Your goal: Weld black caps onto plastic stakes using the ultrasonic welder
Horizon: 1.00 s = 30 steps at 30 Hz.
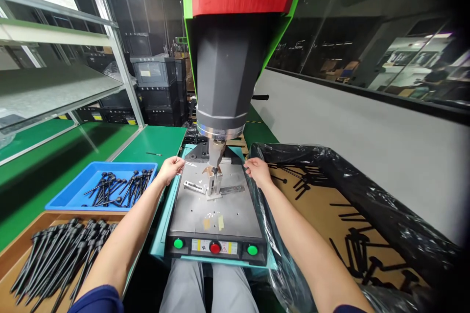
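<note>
My left hand (pixel 172 169) is at the left edge of the machine's metal base plate (pixel 200 210), its thumb and fingers pinched together. A faint pale streak shows by its fingertips, and I cannot make out what, if anything, it holds. Across the plate, my right hand (pixel 258 171) is also closed in a pinch at the right edge, with its grip too small to read. Between the hands stands a small metal fixture (pixel 214 183) on the plate. The machine's metal horn (pixel 216 151) points down onto it, and the contact point is unclear.
A blue tray (pixel 69 200) and a brown tray (pixel 11 249) hold black long-stemmed parts (pixel 55 249) at left. More such parts lie in a box lined with black plastic (pixel 352 181) at right. The front panel carries green buttons (pixel 178 243) and a red button (pixel 215 248).
</note>
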Motion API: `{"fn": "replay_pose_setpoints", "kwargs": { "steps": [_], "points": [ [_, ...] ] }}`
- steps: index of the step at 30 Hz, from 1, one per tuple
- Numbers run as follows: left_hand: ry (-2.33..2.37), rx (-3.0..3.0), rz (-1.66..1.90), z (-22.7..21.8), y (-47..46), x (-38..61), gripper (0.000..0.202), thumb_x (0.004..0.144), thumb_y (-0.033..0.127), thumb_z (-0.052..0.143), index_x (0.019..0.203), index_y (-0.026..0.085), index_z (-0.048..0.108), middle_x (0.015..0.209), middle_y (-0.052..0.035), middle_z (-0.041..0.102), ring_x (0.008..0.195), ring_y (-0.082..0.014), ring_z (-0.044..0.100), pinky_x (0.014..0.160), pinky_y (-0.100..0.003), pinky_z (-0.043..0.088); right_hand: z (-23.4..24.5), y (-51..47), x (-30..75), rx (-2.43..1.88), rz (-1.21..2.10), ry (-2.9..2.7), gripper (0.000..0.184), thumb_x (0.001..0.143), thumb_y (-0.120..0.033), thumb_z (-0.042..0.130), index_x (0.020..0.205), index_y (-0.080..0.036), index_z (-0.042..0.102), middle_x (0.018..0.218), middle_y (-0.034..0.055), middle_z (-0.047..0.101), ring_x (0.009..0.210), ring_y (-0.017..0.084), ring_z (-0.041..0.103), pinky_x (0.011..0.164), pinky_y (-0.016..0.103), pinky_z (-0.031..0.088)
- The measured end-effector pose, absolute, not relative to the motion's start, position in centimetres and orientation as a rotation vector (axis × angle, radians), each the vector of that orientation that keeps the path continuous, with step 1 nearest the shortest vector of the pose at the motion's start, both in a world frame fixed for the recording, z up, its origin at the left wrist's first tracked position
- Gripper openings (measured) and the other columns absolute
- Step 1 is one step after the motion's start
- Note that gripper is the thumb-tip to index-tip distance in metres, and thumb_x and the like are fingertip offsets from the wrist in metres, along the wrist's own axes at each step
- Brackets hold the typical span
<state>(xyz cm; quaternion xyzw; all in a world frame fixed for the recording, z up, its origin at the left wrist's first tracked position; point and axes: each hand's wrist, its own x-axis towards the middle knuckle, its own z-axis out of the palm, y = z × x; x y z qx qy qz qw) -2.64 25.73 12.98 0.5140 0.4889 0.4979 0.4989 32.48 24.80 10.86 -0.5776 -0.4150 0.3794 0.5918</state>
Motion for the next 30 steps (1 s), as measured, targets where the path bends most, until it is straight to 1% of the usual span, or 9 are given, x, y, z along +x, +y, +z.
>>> {"fn": "replay_pose_setpoints", "kwargs": {
  "steps": [4, 10, 15, 18, 22, 27, 30],
  "points": [
    [1.234, 1.262, 1.284, 13.1, 27.8, -2.4, 0.041, 0.058, 0.048, 0.079, 0.072, 0.015, 0.06, 0.059, 0.0011, 0.058, 0.042, -0.0072, 0.042, 0.043, -0.021, 0.027, 11.3, 26.5, 32.4, -1.335, 0.879, -0.95, 0.02, 0.07, -0.032, 0.075, 0.075, -0.018, 0.06, 0.065, 0.0022, 0.066, 0.04, 0.008, 0.05, 0.032, 0.017, 0.033],
    [1.288, 1.241, 1.329, 12.6, 30.5, -2.6, 0.04, 0.058, 0.048, 0.079, 0.068, 0.015, 0.059, 0.059, 0.0015, 0.057, 0.043, -0.0072, 0.041, 0.042, -0.022, 0.028, 11.1, 29.0, 31.6, -1.351, 0.884, -0.944, 0.019, 0.072, -0.029, 0.076, 0.071, -0.017, 0.061, 0.063, 0.0018, 0.066, 0.039, 0.008, 0.049, 0.031, 0.016, 0.033],
    [1.331, 1.222, 1.302, 11.6, 32.1, -2.8, 0.039, 0.058, 0.048, 0.078, 0.067, 0.016, 0.058, 0.057, 0.0016, 0.056, 0.042, -0.0073, 0.04, 0.042, -0.022, 0.025, 10.4, 30.5, 31.3, -1.395, 0.894, -0.962, 0.015, 0.076, -0.024, 0.072, 0.07, -0.017, 0.061, 0.062, 0.0008, 0.065, 0.038, 0.007, 0.048, 0.03, 0.016, 0.031],
    [1.353, 1.228, 1.289, 11.1, 32.7, -2.8, 0.039, 0.059, 0.048, 0.078, 0.066, 0.016, 0.058, 0.056, 0.0012, 0.056, 0.042, -0.0071, 0.039, 0.043, -0.022, 0.027, 9.9, 31.1, 31.3, -1.429, 0.899, -0.976, 0.013, 0.079, -0.022, 0.07, 0.071, -0.017, 0.061, 0.063, 0.0005, 0.066, 0.037, 0.007, 0.048, 0.029, 0.015, 0.031],
    [1.395, 1.237, 1.275, 10.5, 33.5, -2.6, 0.039, 0.059, 0.048, 0.077, 0.063, 0.016, 0.057, 0.056, 0.0002, 0.057, 0.044, -0.0081, 0.043, 0.045, -0.022, 0.031, 9.2, 31.7, 31.5, -1.482, 0.896, -0.98, 0.015, 0.08, -0.023, 0.07, 0.07, -0.016, 0.061, 0.062, 0.0003, 0.066, 0.037, 0.006, 0.048, 0.029, 0.015, 0.03],
    [1.44, 1.247, 1.239, 10.0, 34.0, -2.6, 0.037, 0.061, 0.047, 0.076, 0.064, 0.016, 0.056, 0.057, 0.0003, 0.058, 0.041, -0.0083, 0.043, 0.041, -0.021, 0.027, 8.3, 32.1, 31.6, -1.531, 0.897, -0.986, 0.015, 0.082, -0.025, 0.069, 0.071, -0.016, 0.062, 0.064, 0.0019, 0.067, 0.037, 0.007, 0.048, 0.03, 0.015, 0.028],
    [1.453, 1.245, 1.215, 9.6, 34.1, -2.7, 0.037, 0.063, 0.047, 0.075, 0.063, 0.016, 0.055, 0.057, 0.0001, 0.058, 0.041, -0.0081, 0.043, 0.042, -0.021, 0.028, 7.9, 32.1, 31.7, -1.557, 0.902, -0.996, 0.013, 0.083, -0.024, 0.068, 0.073, -0.015, 0.064, 0.067, 0.0031, 0.069, 0.037, 0.007, 0.049, 0.03, 0.016, 0.03]
  ]
}}
